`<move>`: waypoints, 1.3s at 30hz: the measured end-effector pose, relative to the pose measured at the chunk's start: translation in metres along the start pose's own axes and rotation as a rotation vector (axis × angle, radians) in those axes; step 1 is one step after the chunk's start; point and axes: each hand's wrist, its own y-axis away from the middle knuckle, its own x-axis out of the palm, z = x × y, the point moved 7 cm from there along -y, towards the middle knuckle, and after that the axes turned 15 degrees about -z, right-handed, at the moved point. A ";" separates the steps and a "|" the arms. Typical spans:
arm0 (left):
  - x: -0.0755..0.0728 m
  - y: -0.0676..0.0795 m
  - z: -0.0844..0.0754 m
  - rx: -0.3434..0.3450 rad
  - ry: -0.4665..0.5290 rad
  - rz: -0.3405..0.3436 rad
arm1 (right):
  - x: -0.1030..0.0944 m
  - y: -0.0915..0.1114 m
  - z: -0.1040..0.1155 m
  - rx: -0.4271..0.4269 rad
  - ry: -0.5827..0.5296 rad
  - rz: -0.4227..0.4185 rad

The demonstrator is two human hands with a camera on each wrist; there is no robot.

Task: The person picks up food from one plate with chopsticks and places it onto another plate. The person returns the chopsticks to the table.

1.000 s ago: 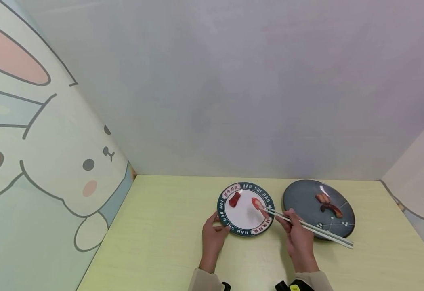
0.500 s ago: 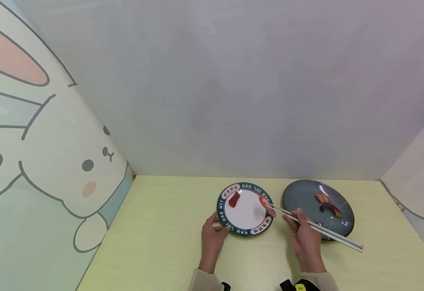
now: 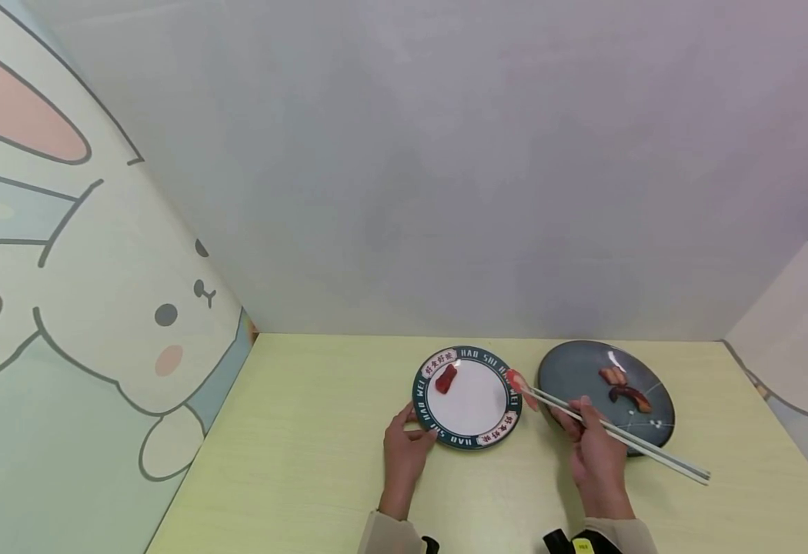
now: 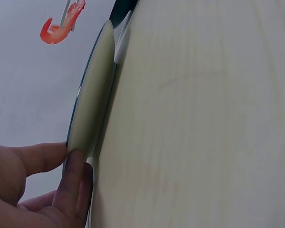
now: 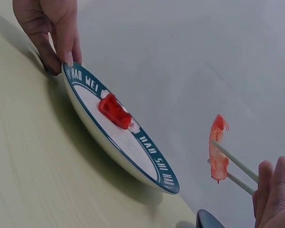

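My left hand [image 3: 406,455] pinches the near-left rim of a white plate [image 3: 469,404] with a green lettered border, thumb on top and fingers beneath. A red, glossy chunk [image 5: 115,111] of food lies on that plate. My right hand [image 3: 601,465] grips a pair of pale chopsticks [image 3: 653,452], whose tips pinch an orange-pink shrimp [image 5: 217,152]. Both wrist views show the shrimp up in the air. In the head view it overlaps the plate's right rim and the gap before the dark plate.
To the right stands a dark grey plate [image 3: 570,377] with small white flowers. On it lie a pinkish-brown piece of food [image 3: 614,375] and a dark, curved brown piece [image 3: 630,398]. Both plates sit near the back of the pale wooden table [image 3: 321,438], close to a grey wall [image 3: 404,192].
My right hand has moved to the right with the chopsticks, carrying the shrimp from over the white plate's middle to its right rim. The left hand keeps its place on the plate.
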 end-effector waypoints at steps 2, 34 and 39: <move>0.000 0.000 -0.001 0.001 0.000 0.001 | 0.000 -0.001 0.002 -0.011 -0.022 0.003; -0.003 0.003 -0.009 0.005 -0.006 -0.006 | -0.029 -0.026 0.040 -0.116 -0.035 -0.117; -0.004 0.003 -0.010 0.004 -0.006 -0.006 | -0.033 -0.028 0.043 -0.114 -0.047 -0.132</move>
